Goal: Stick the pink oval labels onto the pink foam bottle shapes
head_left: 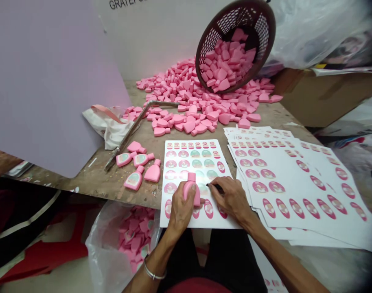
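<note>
My left hand (182,206) is closed round a small pink bottle (190,192), its cap pointing away from me. Below it lies a white sticker sheet (186,221) with rows of pink and green labels. My right hand (230,197) rests on the sheet's right side, fingers pinched on a thin black tool (209,185) whose tip touches or hovers just over the green labels. Most of that tool is hidden by the fingers. Left of the sheet lie several pink bottles (152,173), some with a label on the front.
A brown basket (201,49) lies tipped over a heap of pink bottles (186,85). More sticker sheets (291,195) are stacked at right. A bent metal bar (128,136) and a white cloth bag (109,128) lie left. Below the edge hangs a plastic bag (102,240) of bottles. Another person's hand (3,162) shows far left.
</note>
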`<state>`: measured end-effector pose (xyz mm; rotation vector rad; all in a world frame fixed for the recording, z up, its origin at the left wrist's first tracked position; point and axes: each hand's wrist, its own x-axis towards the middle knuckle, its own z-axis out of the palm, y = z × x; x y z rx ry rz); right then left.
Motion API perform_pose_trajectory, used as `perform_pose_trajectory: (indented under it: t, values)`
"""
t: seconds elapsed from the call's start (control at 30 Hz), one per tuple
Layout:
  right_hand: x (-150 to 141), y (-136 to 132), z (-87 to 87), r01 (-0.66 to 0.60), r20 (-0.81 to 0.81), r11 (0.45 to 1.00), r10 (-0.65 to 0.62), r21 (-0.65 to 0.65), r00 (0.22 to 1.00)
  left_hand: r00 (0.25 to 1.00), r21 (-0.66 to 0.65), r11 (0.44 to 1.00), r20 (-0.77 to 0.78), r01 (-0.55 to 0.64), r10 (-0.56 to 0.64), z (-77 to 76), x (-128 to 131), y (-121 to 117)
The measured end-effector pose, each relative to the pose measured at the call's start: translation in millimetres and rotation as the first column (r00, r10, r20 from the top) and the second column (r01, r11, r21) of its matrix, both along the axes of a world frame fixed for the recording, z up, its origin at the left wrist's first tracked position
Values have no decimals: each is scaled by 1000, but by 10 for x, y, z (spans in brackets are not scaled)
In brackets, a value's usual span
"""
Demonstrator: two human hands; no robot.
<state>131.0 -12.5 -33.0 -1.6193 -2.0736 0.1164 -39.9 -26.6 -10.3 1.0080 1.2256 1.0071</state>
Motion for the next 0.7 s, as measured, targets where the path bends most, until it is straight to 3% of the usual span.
perform_pose_trajectory:
  t: [0.17,0.27,0.37,0.47,0.57,0.7]
  values:
    - [-52,60,13,82,-48,995,-84,-52,995,1000,13,1000,-12,13,-13,8,5,-10]
    - [-51,55,66,48,-261,990,-83,-136,962,1000,-1,1000,8,-23,23,-1,0,-10]
    - [-18,18,183,-3,-566,962,-159,-275,809,993,-45,996,84,-80,84,-20,-11,-12]
    - [-22,-30,323,-52,-719,936,-232,-349,655,945,-145,978,269,-149,184,-13,-9,-17]
    - [-107,-86,414,-85,-717,927,-221,-364,661,879,-211,966,418,-151,228,50,19,-24]
    - [-238,-145,457,-118,-709,929,-181,-350,682,865,-170,981,474,-89,161,155,64,-35]
